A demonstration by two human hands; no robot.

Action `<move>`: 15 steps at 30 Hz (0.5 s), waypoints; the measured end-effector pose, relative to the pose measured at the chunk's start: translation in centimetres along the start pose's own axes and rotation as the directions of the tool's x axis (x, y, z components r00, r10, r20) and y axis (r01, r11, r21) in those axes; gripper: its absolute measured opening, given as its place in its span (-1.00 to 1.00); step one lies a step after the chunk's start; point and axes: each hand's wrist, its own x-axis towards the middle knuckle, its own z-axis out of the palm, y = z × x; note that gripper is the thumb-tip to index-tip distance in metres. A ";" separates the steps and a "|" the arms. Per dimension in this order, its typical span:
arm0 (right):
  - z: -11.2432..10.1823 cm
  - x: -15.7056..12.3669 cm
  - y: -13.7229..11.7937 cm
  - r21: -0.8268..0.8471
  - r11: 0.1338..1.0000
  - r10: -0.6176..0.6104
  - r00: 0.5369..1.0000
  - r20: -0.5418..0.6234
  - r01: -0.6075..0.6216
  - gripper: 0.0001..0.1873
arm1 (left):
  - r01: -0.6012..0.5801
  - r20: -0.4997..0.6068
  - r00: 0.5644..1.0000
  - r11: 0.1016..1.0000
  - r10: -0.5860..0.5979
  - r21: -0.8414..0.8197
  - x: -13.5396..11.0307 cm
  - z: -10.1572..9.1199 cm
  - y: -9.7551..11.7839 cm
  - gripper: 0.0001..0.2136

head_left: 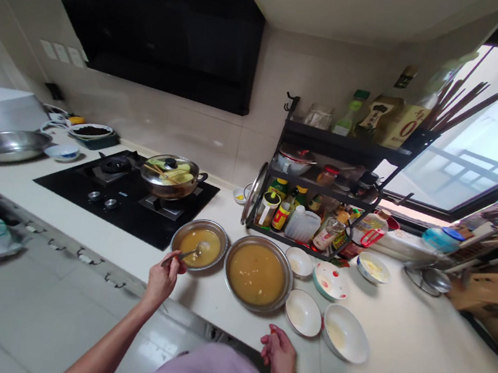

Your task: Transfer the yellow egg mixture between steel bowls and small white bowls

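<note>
My left hand (162, 279) is closed round the handle of a metal spoon (187, 254). The spoon's bowl dips into yellowish-brown liquid in the smaller metal bowl (174, 249), which stands by the cooktop. Just right of it is a larger metal bowl (228, 276), holding brown liquid with a few pale bits afloat. My right hand (279, 356) hovers at the counter's front edge, below the larger bowl. Its fingers are loosely bent and apart, and I see nothing held in them. Nearest to it is a white bowl (312, 306) with a little pale residue.
On the black cooktop (73, 183) sits a lidded pan (169, 191) with food inside. Several small bowls, including a deep white bowl (355, 337), stand to the right. Behind them rises a black rack (334, 140) of bottles and jars. A wide steel pan (4, 146) lies far left.
</note>
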 end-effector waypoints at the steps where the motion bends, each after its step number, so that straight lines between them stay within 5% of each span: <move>1: 0.0 0.0 0.0 -0.004 1.000 0.000 1.000 0.000 0.000 -0.47 | 0.039 -0.015 0.999 0.999 -0.040 -0.032 0.0 0.0 0.2 -0.76; 8: -0.1 0.0 0.1 -0.009 1.000 -0.003 1.000 0.004 0.003 -0.47 | 0.283 -0.105 0.936 0.893 -0.337 -0.349 1.5 -0.5 0.9 -0.81; 15: -0.1 0.1 0.2 0.004 1.000 -0.002 1.000 0.002 0.002 -0.45 | 0.272 -0.134 0.919 0.843 -0.370 -0.464 1.6 -0.9 1.7 -0.81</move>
